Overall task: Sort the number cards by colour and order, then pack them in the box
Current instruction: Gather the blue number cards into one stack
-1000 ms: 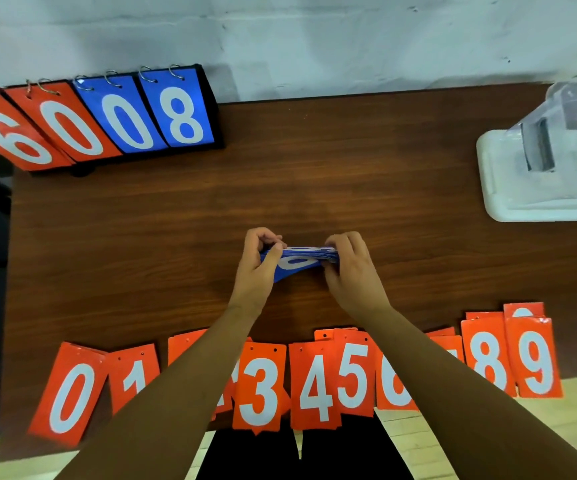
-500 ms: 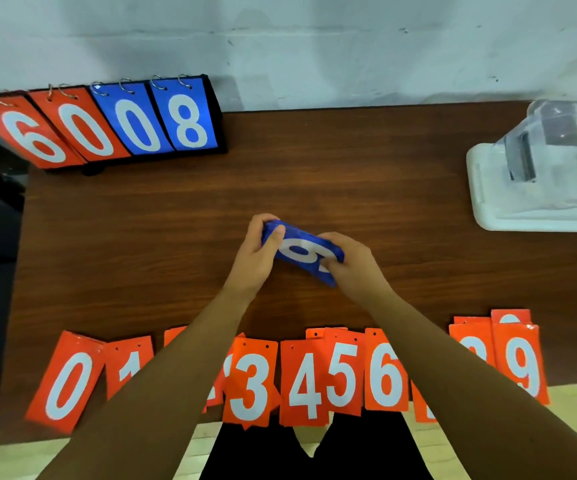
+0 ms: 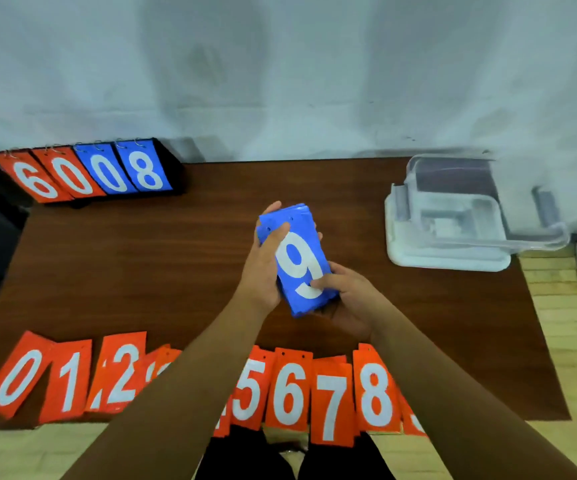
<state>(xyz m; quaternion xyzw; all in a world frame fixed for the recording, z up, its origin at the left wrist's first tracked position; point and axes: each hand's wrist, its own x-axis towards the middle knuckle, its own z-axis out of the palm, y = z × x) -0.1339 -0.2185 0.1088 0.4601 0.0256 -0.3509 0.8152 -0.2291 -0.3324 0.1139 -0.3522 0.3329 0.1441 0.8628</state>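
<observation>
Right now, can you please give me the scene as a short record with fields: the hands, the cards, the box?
left hand: grips the blue card stack from its left side, thumb on top
right hand: holds the stack's near end
blue card stack: held above the table, a 9 on top
orange cards: a row along the near edge; 0, 1, 2, 5, 6, 7, 8 readable, others hidden by the arms
box: clear plastic, far right of the table
scoreboard: far left corner, shows 6 0 0 8

Dark wooden table (image 3: pixel 141 271). Along near edge, row of orange number cards (image 3: pixel 289 393), some overlapping. Flip scoreboard (image 3: pixel 107 171) far left; clear box (image 3: pixel 453 216) far right.
</observation>
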